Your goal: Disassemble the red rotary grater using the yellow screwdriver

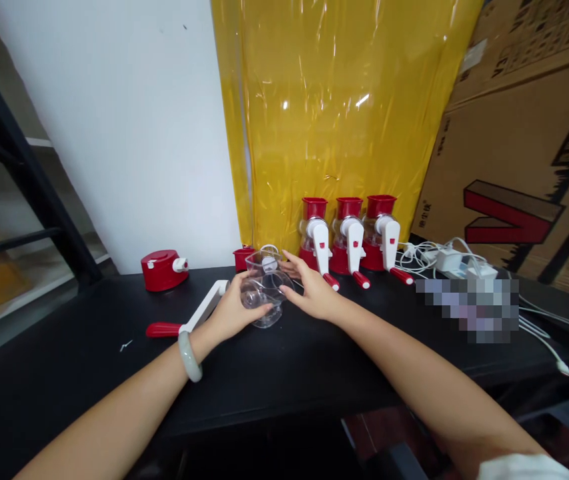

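Observation:
A clear plastic grater housing (266,313) is held between my two hands, low over the black table. My left hand (237,308), with a pale bangle at the wrist, grips its left side, thumb across the front. On the other side, my right hand (312,288) has its fingers and thumb curved around the upper right edge. A white crank handle with a red grip (164,329) lies by my left wrist. Farther left sits a red grater base (163,270) with a white knob. Just behind the housing, a red part (242,259) is partly hidden.
Three assembled red-and-white rotary graters (352,243) stand at the back right of the black table (309,373). White cables and chargers (449,260) lie to their right. A large cardboard box (514,147), yellow plastic sheet (334,100) and white board (139,133) stand behind.

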Demonstrator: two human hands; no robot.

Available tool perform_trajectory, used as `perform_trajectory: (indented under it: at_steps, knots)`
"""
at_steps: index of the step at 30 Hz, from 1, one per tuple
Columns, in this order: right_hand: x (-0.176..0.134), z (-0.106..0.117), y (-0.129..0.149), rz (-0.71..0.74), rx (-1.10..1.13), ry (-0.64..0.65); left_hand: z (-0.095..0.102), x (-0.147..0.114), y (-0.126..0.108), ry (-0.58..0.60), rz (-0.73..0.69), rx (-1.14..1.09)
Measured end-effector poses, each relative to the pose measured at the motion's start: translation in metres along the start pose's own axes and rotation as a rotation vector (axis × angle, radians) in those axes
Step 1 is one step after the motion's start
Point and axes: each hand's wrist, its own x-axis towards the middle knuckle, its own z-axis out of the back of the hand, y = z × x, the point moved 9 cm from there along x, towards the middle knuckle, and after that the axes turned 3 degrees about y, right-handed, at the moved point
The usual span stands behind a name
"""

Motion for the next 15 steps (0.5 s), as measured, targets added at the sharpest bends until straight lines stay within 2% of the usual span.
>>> perform_trajectory:
  at_steps: [4, 8, 10, 12, 15]
  knots:
    - [0.002, 0.011, -0.002, -0.189, -0.428, 0.067, 0.018, 0.005, 0.009, -0.159, 0.05, -0.164]
    - [-0.007, 0.012, -0.008, -0.434, -0.82, 0.274, 0.029, 0.004, 0.006, -0.264, 0.134, -0.375]
    - [-0.011, 0.009, -0.005, -0.452, -0.916, 0.354, 0.028, 0.004, -0.002, -0.246, 0.122, -0.466]
    - [-0.012, 0.004, 0.004, -0.398, -0.967, 0.389, 0.027, 0.005, -0.007, -0.221, 0.109, -0.521]
    - [-0.016, 0.003, 0.011, -0.414, -1.015, 0.412, 0.029, 0.006, -0.002, -0.252, 0.139, -0.581]
